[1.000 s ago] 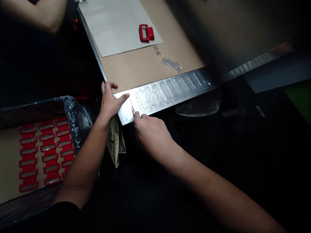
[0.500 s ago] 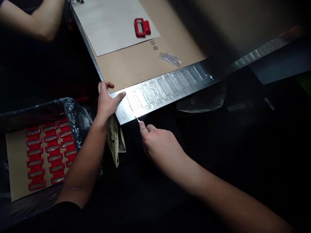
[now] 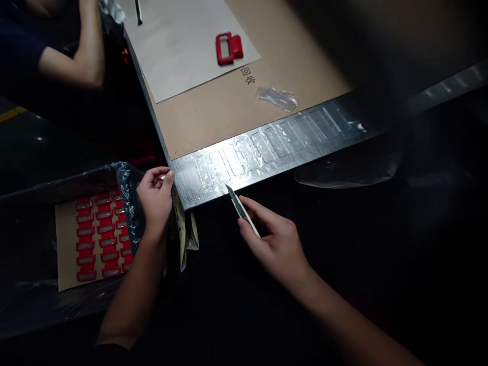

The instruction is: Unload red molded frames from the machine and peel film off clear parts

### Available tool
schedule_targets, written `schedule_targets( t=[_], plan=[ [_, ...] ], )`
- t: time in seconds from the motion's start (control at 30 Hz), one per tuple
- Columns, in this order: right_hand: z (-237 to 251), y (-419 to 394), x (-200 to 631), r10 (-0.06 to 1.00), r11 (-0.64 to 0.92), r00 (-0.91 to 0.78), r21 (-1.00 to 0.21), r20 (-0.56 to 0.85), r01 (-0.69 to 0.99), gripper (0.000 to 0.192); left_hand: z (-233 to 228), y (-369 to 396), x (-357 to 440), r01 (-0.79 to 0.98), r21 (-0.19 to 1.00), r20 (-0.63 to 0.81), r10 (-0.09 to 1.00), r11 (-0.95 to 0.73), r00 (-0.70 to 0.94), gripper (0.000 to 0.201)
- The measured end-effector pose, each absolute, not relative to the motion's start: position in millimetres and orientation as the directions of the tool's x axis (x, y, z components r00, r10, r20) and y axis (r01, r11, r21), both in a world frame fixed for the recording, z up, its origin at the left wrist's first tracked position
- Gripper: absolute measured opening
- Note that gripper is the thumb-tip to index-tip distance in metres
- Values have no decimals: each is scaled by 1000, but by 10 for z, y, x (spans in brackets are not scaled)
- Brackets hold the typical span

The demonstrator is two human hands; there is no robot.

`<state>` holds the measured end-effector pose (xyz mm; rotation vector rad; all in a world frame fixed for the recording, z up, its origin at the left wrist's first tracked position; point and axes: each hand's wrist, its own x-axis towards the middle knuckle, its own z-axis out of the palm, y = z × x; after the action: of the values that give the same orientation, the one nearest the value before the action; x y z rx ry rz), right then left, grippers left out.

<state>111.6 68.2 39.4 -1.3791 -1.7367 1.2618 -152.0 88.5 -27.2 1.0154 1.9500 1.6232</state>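
Note:
A utility knife (image 3: 244, 212) is held between the thumb and fingers of my right hand (image 3: 274, 241), its blade tip over the front edge of the metal strip (image 3: 186, 185). Clear film pieces (image 3: 263, 145) with rounded rectangular outlines lie in a row along that strip. Beside the strip's left corner is my left hand (image 3: 156, 195), its fingers curled and the thumb pressed to the index finger. A tiny pale bit shows at that pinch, too small to name.
Cardboard (image 3: 206, 119) covers the table, with a white sheet (image 3: 183, 56), a red plastic frame (image 3: 229, 48) and loose clear pieces (image 3: 277, 98) on top. At lower left, a plastic-lined box (image 3: 127, 203) holds rows of red frames (image 3: 86, 231). Another person's arm (image 3: 84, 63) is at upper left.
My left hand has come off the strip's corner and curled into a pinch. My right hand has turned and drawn back slightly, showing more of the knife. The view has shifted.

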Motion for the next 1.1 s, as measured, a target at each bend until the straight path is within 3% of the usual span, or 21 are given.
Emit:
schedule_targets(
  t=[0.1, 0.23, 0.3, 0.4, 0.5, 0.57, 0.63, 0.7, 0.73, 0.87, 1.1],
  plan=[
    [338, 775, 1155, 926, -262, -240, -954, -292, 148, 29, -89, 726, -1453, 315, 944, 157, 713, 95, -683, 21],
    [299, 834, 1118, 806, -540, -386, -825, -449, -167, 31, 221, 548, -1134, 262, 964, 123, 795, 47, -594, 20],
    [302, 813, 1074, 749, -618, -493, -734, -442, -281, 38, 341, 505, -878, 259, 965, 105, 854, 36, -510, 16],
    [307, 794, 1062, 702, -694, -570, -589, -427, -413, 44, 445, 511, -500, 355, 934, 189, 901, -42, -391, 10],
    [273, 893, 1292, 762, -643, -472, -610, -443, -464, 44, 456, 581, -290, 463, 880, 259, 925, -107, -279, 10],
    [204, 1039, 1665, 869, -494, -259, -766, -422, -411, 41, 411, 645, -295, 530, 840, 266, 939, -115, -218, 16],
    [62, 1254, 2195, 952, -274, 71, -931, -299, -241, 38, 327, 704, -416, 655, 742, 326, 931, -146, -162, 21],
    [-171, 1540, 2785, 911, -126, 396, -992, -116, 1, 42, 216, 737, -621, 797, 579, 405, 909, -174, -96, 23],
    [-311, 1704, 3062, 880, -147, 466, -985, -88, 92, 44, 156, 739, -737, 848, 502, 421, 905, -171, -66, 24],
    [-810, 2317, 3824, 845, -336, 518, -887, -135, 316, 39, -31, 660, -1080, 909, 395, 395, 918, -134, -36, 30],
    [-993, 2554, 4064, 803, -321, 595, -865, -33, 385, 39, 0, 498, -991, 887, 462, 273, 950, 8, -150, 43]
  ],
)
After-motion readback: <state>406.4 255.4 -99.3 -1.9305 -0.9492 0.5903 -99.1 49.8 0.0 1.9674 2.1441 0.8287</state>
